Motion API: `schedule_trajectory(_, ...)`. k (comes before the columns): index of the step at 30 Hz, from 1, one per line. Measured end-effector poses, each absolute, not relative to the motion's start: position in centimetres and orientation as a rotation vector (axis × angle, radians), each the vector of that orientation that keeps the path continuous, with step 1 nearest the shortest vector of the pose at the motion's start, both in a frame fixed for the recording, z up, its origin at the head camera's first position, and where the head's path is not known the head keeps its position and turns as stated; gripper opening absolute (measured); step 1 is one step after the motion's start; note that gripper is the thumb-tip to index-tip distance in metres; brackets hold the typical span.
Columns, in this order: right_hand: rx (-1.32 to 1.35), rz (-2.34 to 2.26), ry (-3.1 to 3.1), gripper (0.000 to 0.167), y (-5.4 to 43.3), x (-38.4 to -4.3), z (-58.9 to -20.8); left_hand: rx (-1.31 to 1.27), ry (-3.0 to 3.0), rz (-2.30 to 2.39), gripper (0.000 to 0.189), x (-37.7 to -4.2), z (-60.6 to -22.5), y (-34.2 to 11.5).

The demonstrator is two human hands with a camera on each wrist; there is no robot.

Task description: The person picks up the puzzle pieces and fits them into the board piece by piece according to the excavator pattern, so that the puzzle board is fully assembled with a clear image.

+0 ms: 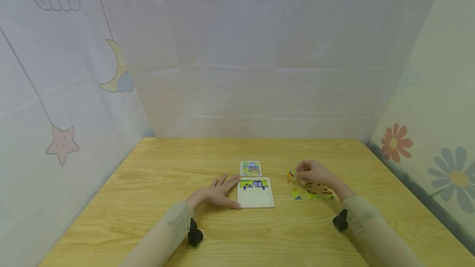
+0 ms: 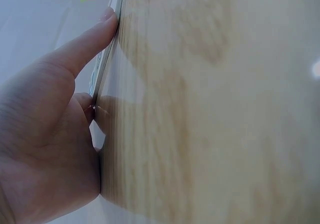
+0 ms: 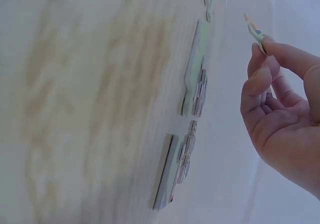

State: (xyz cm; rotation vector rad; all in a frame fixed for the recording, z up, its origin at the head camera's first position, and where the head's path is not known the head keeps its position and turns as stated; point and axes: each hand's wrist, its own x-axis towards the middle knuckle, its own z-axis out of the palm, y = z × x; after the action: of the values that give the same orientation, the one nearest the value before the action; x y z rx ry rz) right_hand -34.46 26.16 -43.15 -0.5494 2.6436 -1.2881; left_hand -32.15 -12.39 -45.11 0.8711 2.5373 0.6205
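My right hand (image 1: 314,173) pinches a small green and orange puzzle piece (image 1: 291,174) between thumb and fingertips. In the right wrist view the piece (image 3: 256,33) is held edge-on, above the table. My left hand (image 1: 217,195) lies spread at the left side of a white square puzzle tray (image 1: 256,200). Its thumb touches the tray's near left corner, and its fingertips reach the upper left edge. Joined pieces showing part of a blue vehicle on green (image 1: 254,183) fill the tray's top strip; the lower part shows bare white.
A small picture card (image 1: 250,168) with a vehicle on it lies just behind the tray. Several loose puzzle pieces (image 1: 313,195) are on the wooden table (image 1: 148,217) under and in front of the right hand. Patterned cloth walls (image 1: 230,52) stand around the table's back and sides.
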Motion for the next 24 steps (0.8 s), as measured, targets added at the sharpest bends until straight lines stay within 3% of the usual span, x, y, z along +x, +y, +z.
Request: schedule_trajectory(24,-0.508,-1.492,2.498,0.043,23.2,-34.3,-42.6,0.874,2.535,0.596,0.097,-31.8,-44.7,-12.4)
